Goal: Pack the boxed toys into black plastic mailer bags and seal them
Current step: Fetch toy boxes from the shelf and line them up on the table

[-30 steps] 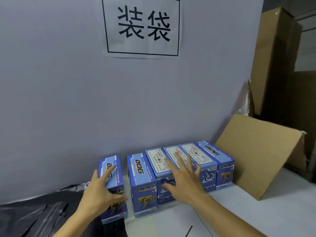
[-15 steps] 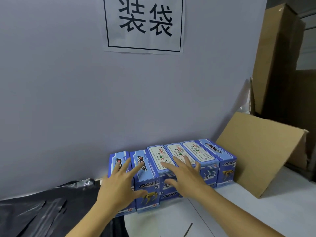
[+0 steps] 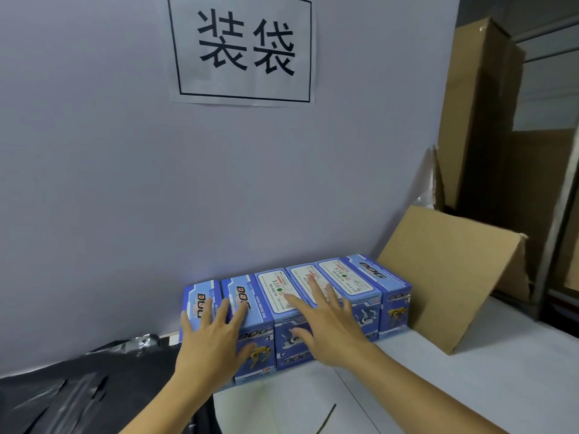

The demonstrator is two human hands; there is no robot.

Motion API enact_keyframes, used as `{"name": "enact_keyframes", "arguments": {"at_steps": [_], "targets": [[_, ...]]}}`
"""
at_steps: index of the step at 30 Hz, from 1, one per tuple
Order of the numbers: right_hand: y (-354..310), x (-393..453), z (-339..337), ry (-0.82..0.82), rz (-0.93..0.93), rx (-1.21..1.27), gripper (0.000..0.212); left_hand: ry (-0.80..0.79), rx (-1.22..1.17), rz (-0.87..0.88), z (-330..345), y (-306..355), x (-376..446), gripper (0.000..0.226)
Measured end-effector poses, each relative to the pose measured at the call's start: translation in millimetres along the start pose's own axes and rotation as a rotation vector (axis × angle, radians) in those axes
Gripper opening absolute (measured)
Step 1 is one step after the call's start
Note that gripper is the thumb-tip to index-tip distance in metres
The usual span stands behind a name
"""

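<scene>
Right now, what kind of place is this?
Likely a packing station in a warehouse or stockroom. A row of identical blue toy boxes lines the wall, black mailer bags lie beside them, a printed sign hangs above, and cardboard cartons stand behind.

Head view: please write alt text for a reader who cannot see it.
Two open hands, left hand and right hand, rest on a row of blue toy boxes against a grey wall. Black mailer bags lie left, cardboard leans right.

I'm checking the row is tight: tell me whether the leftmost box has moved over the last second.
Yes. The leftmost box has slid right, closing its gap and now touching the next box; the left hand rests across both.
</scene>
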State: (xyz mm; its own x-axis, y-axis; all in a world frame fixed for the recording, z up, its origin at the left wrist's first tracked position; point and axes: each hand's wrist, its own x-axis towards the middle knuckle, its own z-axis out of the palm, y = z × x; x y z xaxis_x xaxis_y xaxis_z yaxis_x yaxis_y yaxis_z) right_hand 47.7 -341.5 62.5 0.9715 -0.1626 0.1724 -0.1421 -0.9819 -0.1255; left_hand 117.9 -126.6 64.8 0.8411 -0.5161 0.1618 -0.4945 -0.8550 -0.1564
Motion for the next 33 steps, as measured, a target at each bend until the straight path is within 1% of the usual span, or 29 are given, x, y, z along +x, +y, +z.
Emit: {"name": "enact_keyframes", "arguments": {"at_steps": [2, 3, 4, 5, 6, 7, 8, 9, 12, 14, 16, 17, 19, 20, 21, 22, 24, 26, 27, 28, 29, 30, 31, 33], "targets": [[7.6, -20.0, -14.1, 0.062, 0.023, 0.065, 0.060, 0.059, -0.092, 0.048, -6.5, 14.1, -9.1, 0.073], [13.4, -31.9, -23.2, 0.088, 0.034, 0.092, 0.057, 0.107, -0.176, 0.093, -10.8, 24.7, -14.1, 0.067], [20.8, -45.8, -32.8, 0.104, 0.051, 0.120, 0.054, 0.151, -0.298, 0.143, -15.2, 37.2, -19.6, 0.059], [28.9, -60.9, -43.4, 0.112, 0.071, 0.161, 0.050, 0.191, -0.469, 0.179, -19.9, 51.4, -26.7, 0.048], [38.0, -78.4, -54.8, 0.111, 0.098, 0.207, 0.045, 0.198, -0.669, 0.198, -25.3, 68.2, -34.4, 0.034], [47.5, -96.9, -66.9, 0.109, 0.130, 0.242, 0.039, 0.158, -0.868, 0.213, -30.8, 86.5, -42.2, 0.023], [57.5, -116.8, -79.5, 0.110, 0.168, 0.258, 0.033, 0.092, -1.035, 0.222, -36.2, 105.4, -49.9, 0.017], [67.4, -137.2, -91.8, 0.117, 0.210, 0.266, 0.028, 0.031, -1.152, 0.238, -41.7, 124.2, -57.0, 0.017], [98.3, -201.4, -128.2, 0.187, 0.341, 0.268, 0.024, -0.104, -1.314, 0.339, -53.9, 180.7, -73.0, 0.017], [119.6, -243.3, -150.6, 0.233, 0.425, 0.260, 0.026, -0.194, -1.378, 0.408, -62.4, 221.3, -81.5, 0.016], [141.3, -283.1, -173.1, 0.279, 0.511, 0.199, 0.033, -0.315, -1.422, 0.482, -74.4, 263.4, -95.1, 0.023], [152.3, -300.8, -183.4, 0.295, 0.550, 0.143, 0.039, -0.387, -1.442, 0.518, -80.4, 284.7, -103.2, 0.032], [171.8, -332.5, -199.6, 0.290, 0.637, 0.046, 0.054, -0.522, -1.437, 0.559, -90.2, 328.9, -119.8, 0.058], [180.4, -346.6, -203.7, 0.275, 0.693, 0.017, 0.063, -0.579, -1.423, 0.539, -94.9, 351.3, -128.0, 0.070], [187.9, -359.1, -204.9, 0.252, 0.757, 0.006, 0.070, -0.637, -1.420, 0.486, -100.1, 373.3, -134.8, 0.076], [194.5, -369.7, -202.3, 0.220, 0.821, 0.010, 0.077, -0.700, -1.427, 0.422, -105.2, 393.9, -140.7, 0.078], [206.8, -386.9, -189.0, 0.126, 0.934, 0.053, 0.088, -0.843, -1.429, 0.321, -115.8, 428.4, -151.0, 0.074], [216.8, -400.4, -172.7, -0.013, 1.006, 0.130, 0.104, -0.989, -1.465, 0.306, -121.7, 452.4, -159.1, 0.061], [221.2, -406.6, -165.4, -0.110, 1.013, 0.138, 0.113, -1.050, -1.509, 0.306, -123.0, 460.8, -162.7, 0.054], [225.1, -412.4, -158.5, -0.201, 1.009, 0.124, 0.123, -1.080, -1.555, 0.298, -123.3, 467.2, -165.0, 0.048], [227.4, -417.2, -152.0, -0.258, 1.001, 0.106, 0.133, -1.066, -1.584, 0.290, -122.9, 472.0, -165.5, 0.043], [228.0, -420.4, -146.8, -0.263, 0.994, 0.099, 0.140, -1.021, -1.599, 0.284, -122.7, 475.5, -164.6, 0.038], [226.8, -422.1, -142.5, -0.226, 0.990, 0.093, 0.144, -0.964, -1.611, 0.273, -123.0, 477.9, -163.0, 0.034], [220.5, -422.1, -136.5, -0.075, 0.970, 0.035, 0.141, -0.885, -1.643, 0.253, -125.9, 480.3, -159.4, 0.032]]}}
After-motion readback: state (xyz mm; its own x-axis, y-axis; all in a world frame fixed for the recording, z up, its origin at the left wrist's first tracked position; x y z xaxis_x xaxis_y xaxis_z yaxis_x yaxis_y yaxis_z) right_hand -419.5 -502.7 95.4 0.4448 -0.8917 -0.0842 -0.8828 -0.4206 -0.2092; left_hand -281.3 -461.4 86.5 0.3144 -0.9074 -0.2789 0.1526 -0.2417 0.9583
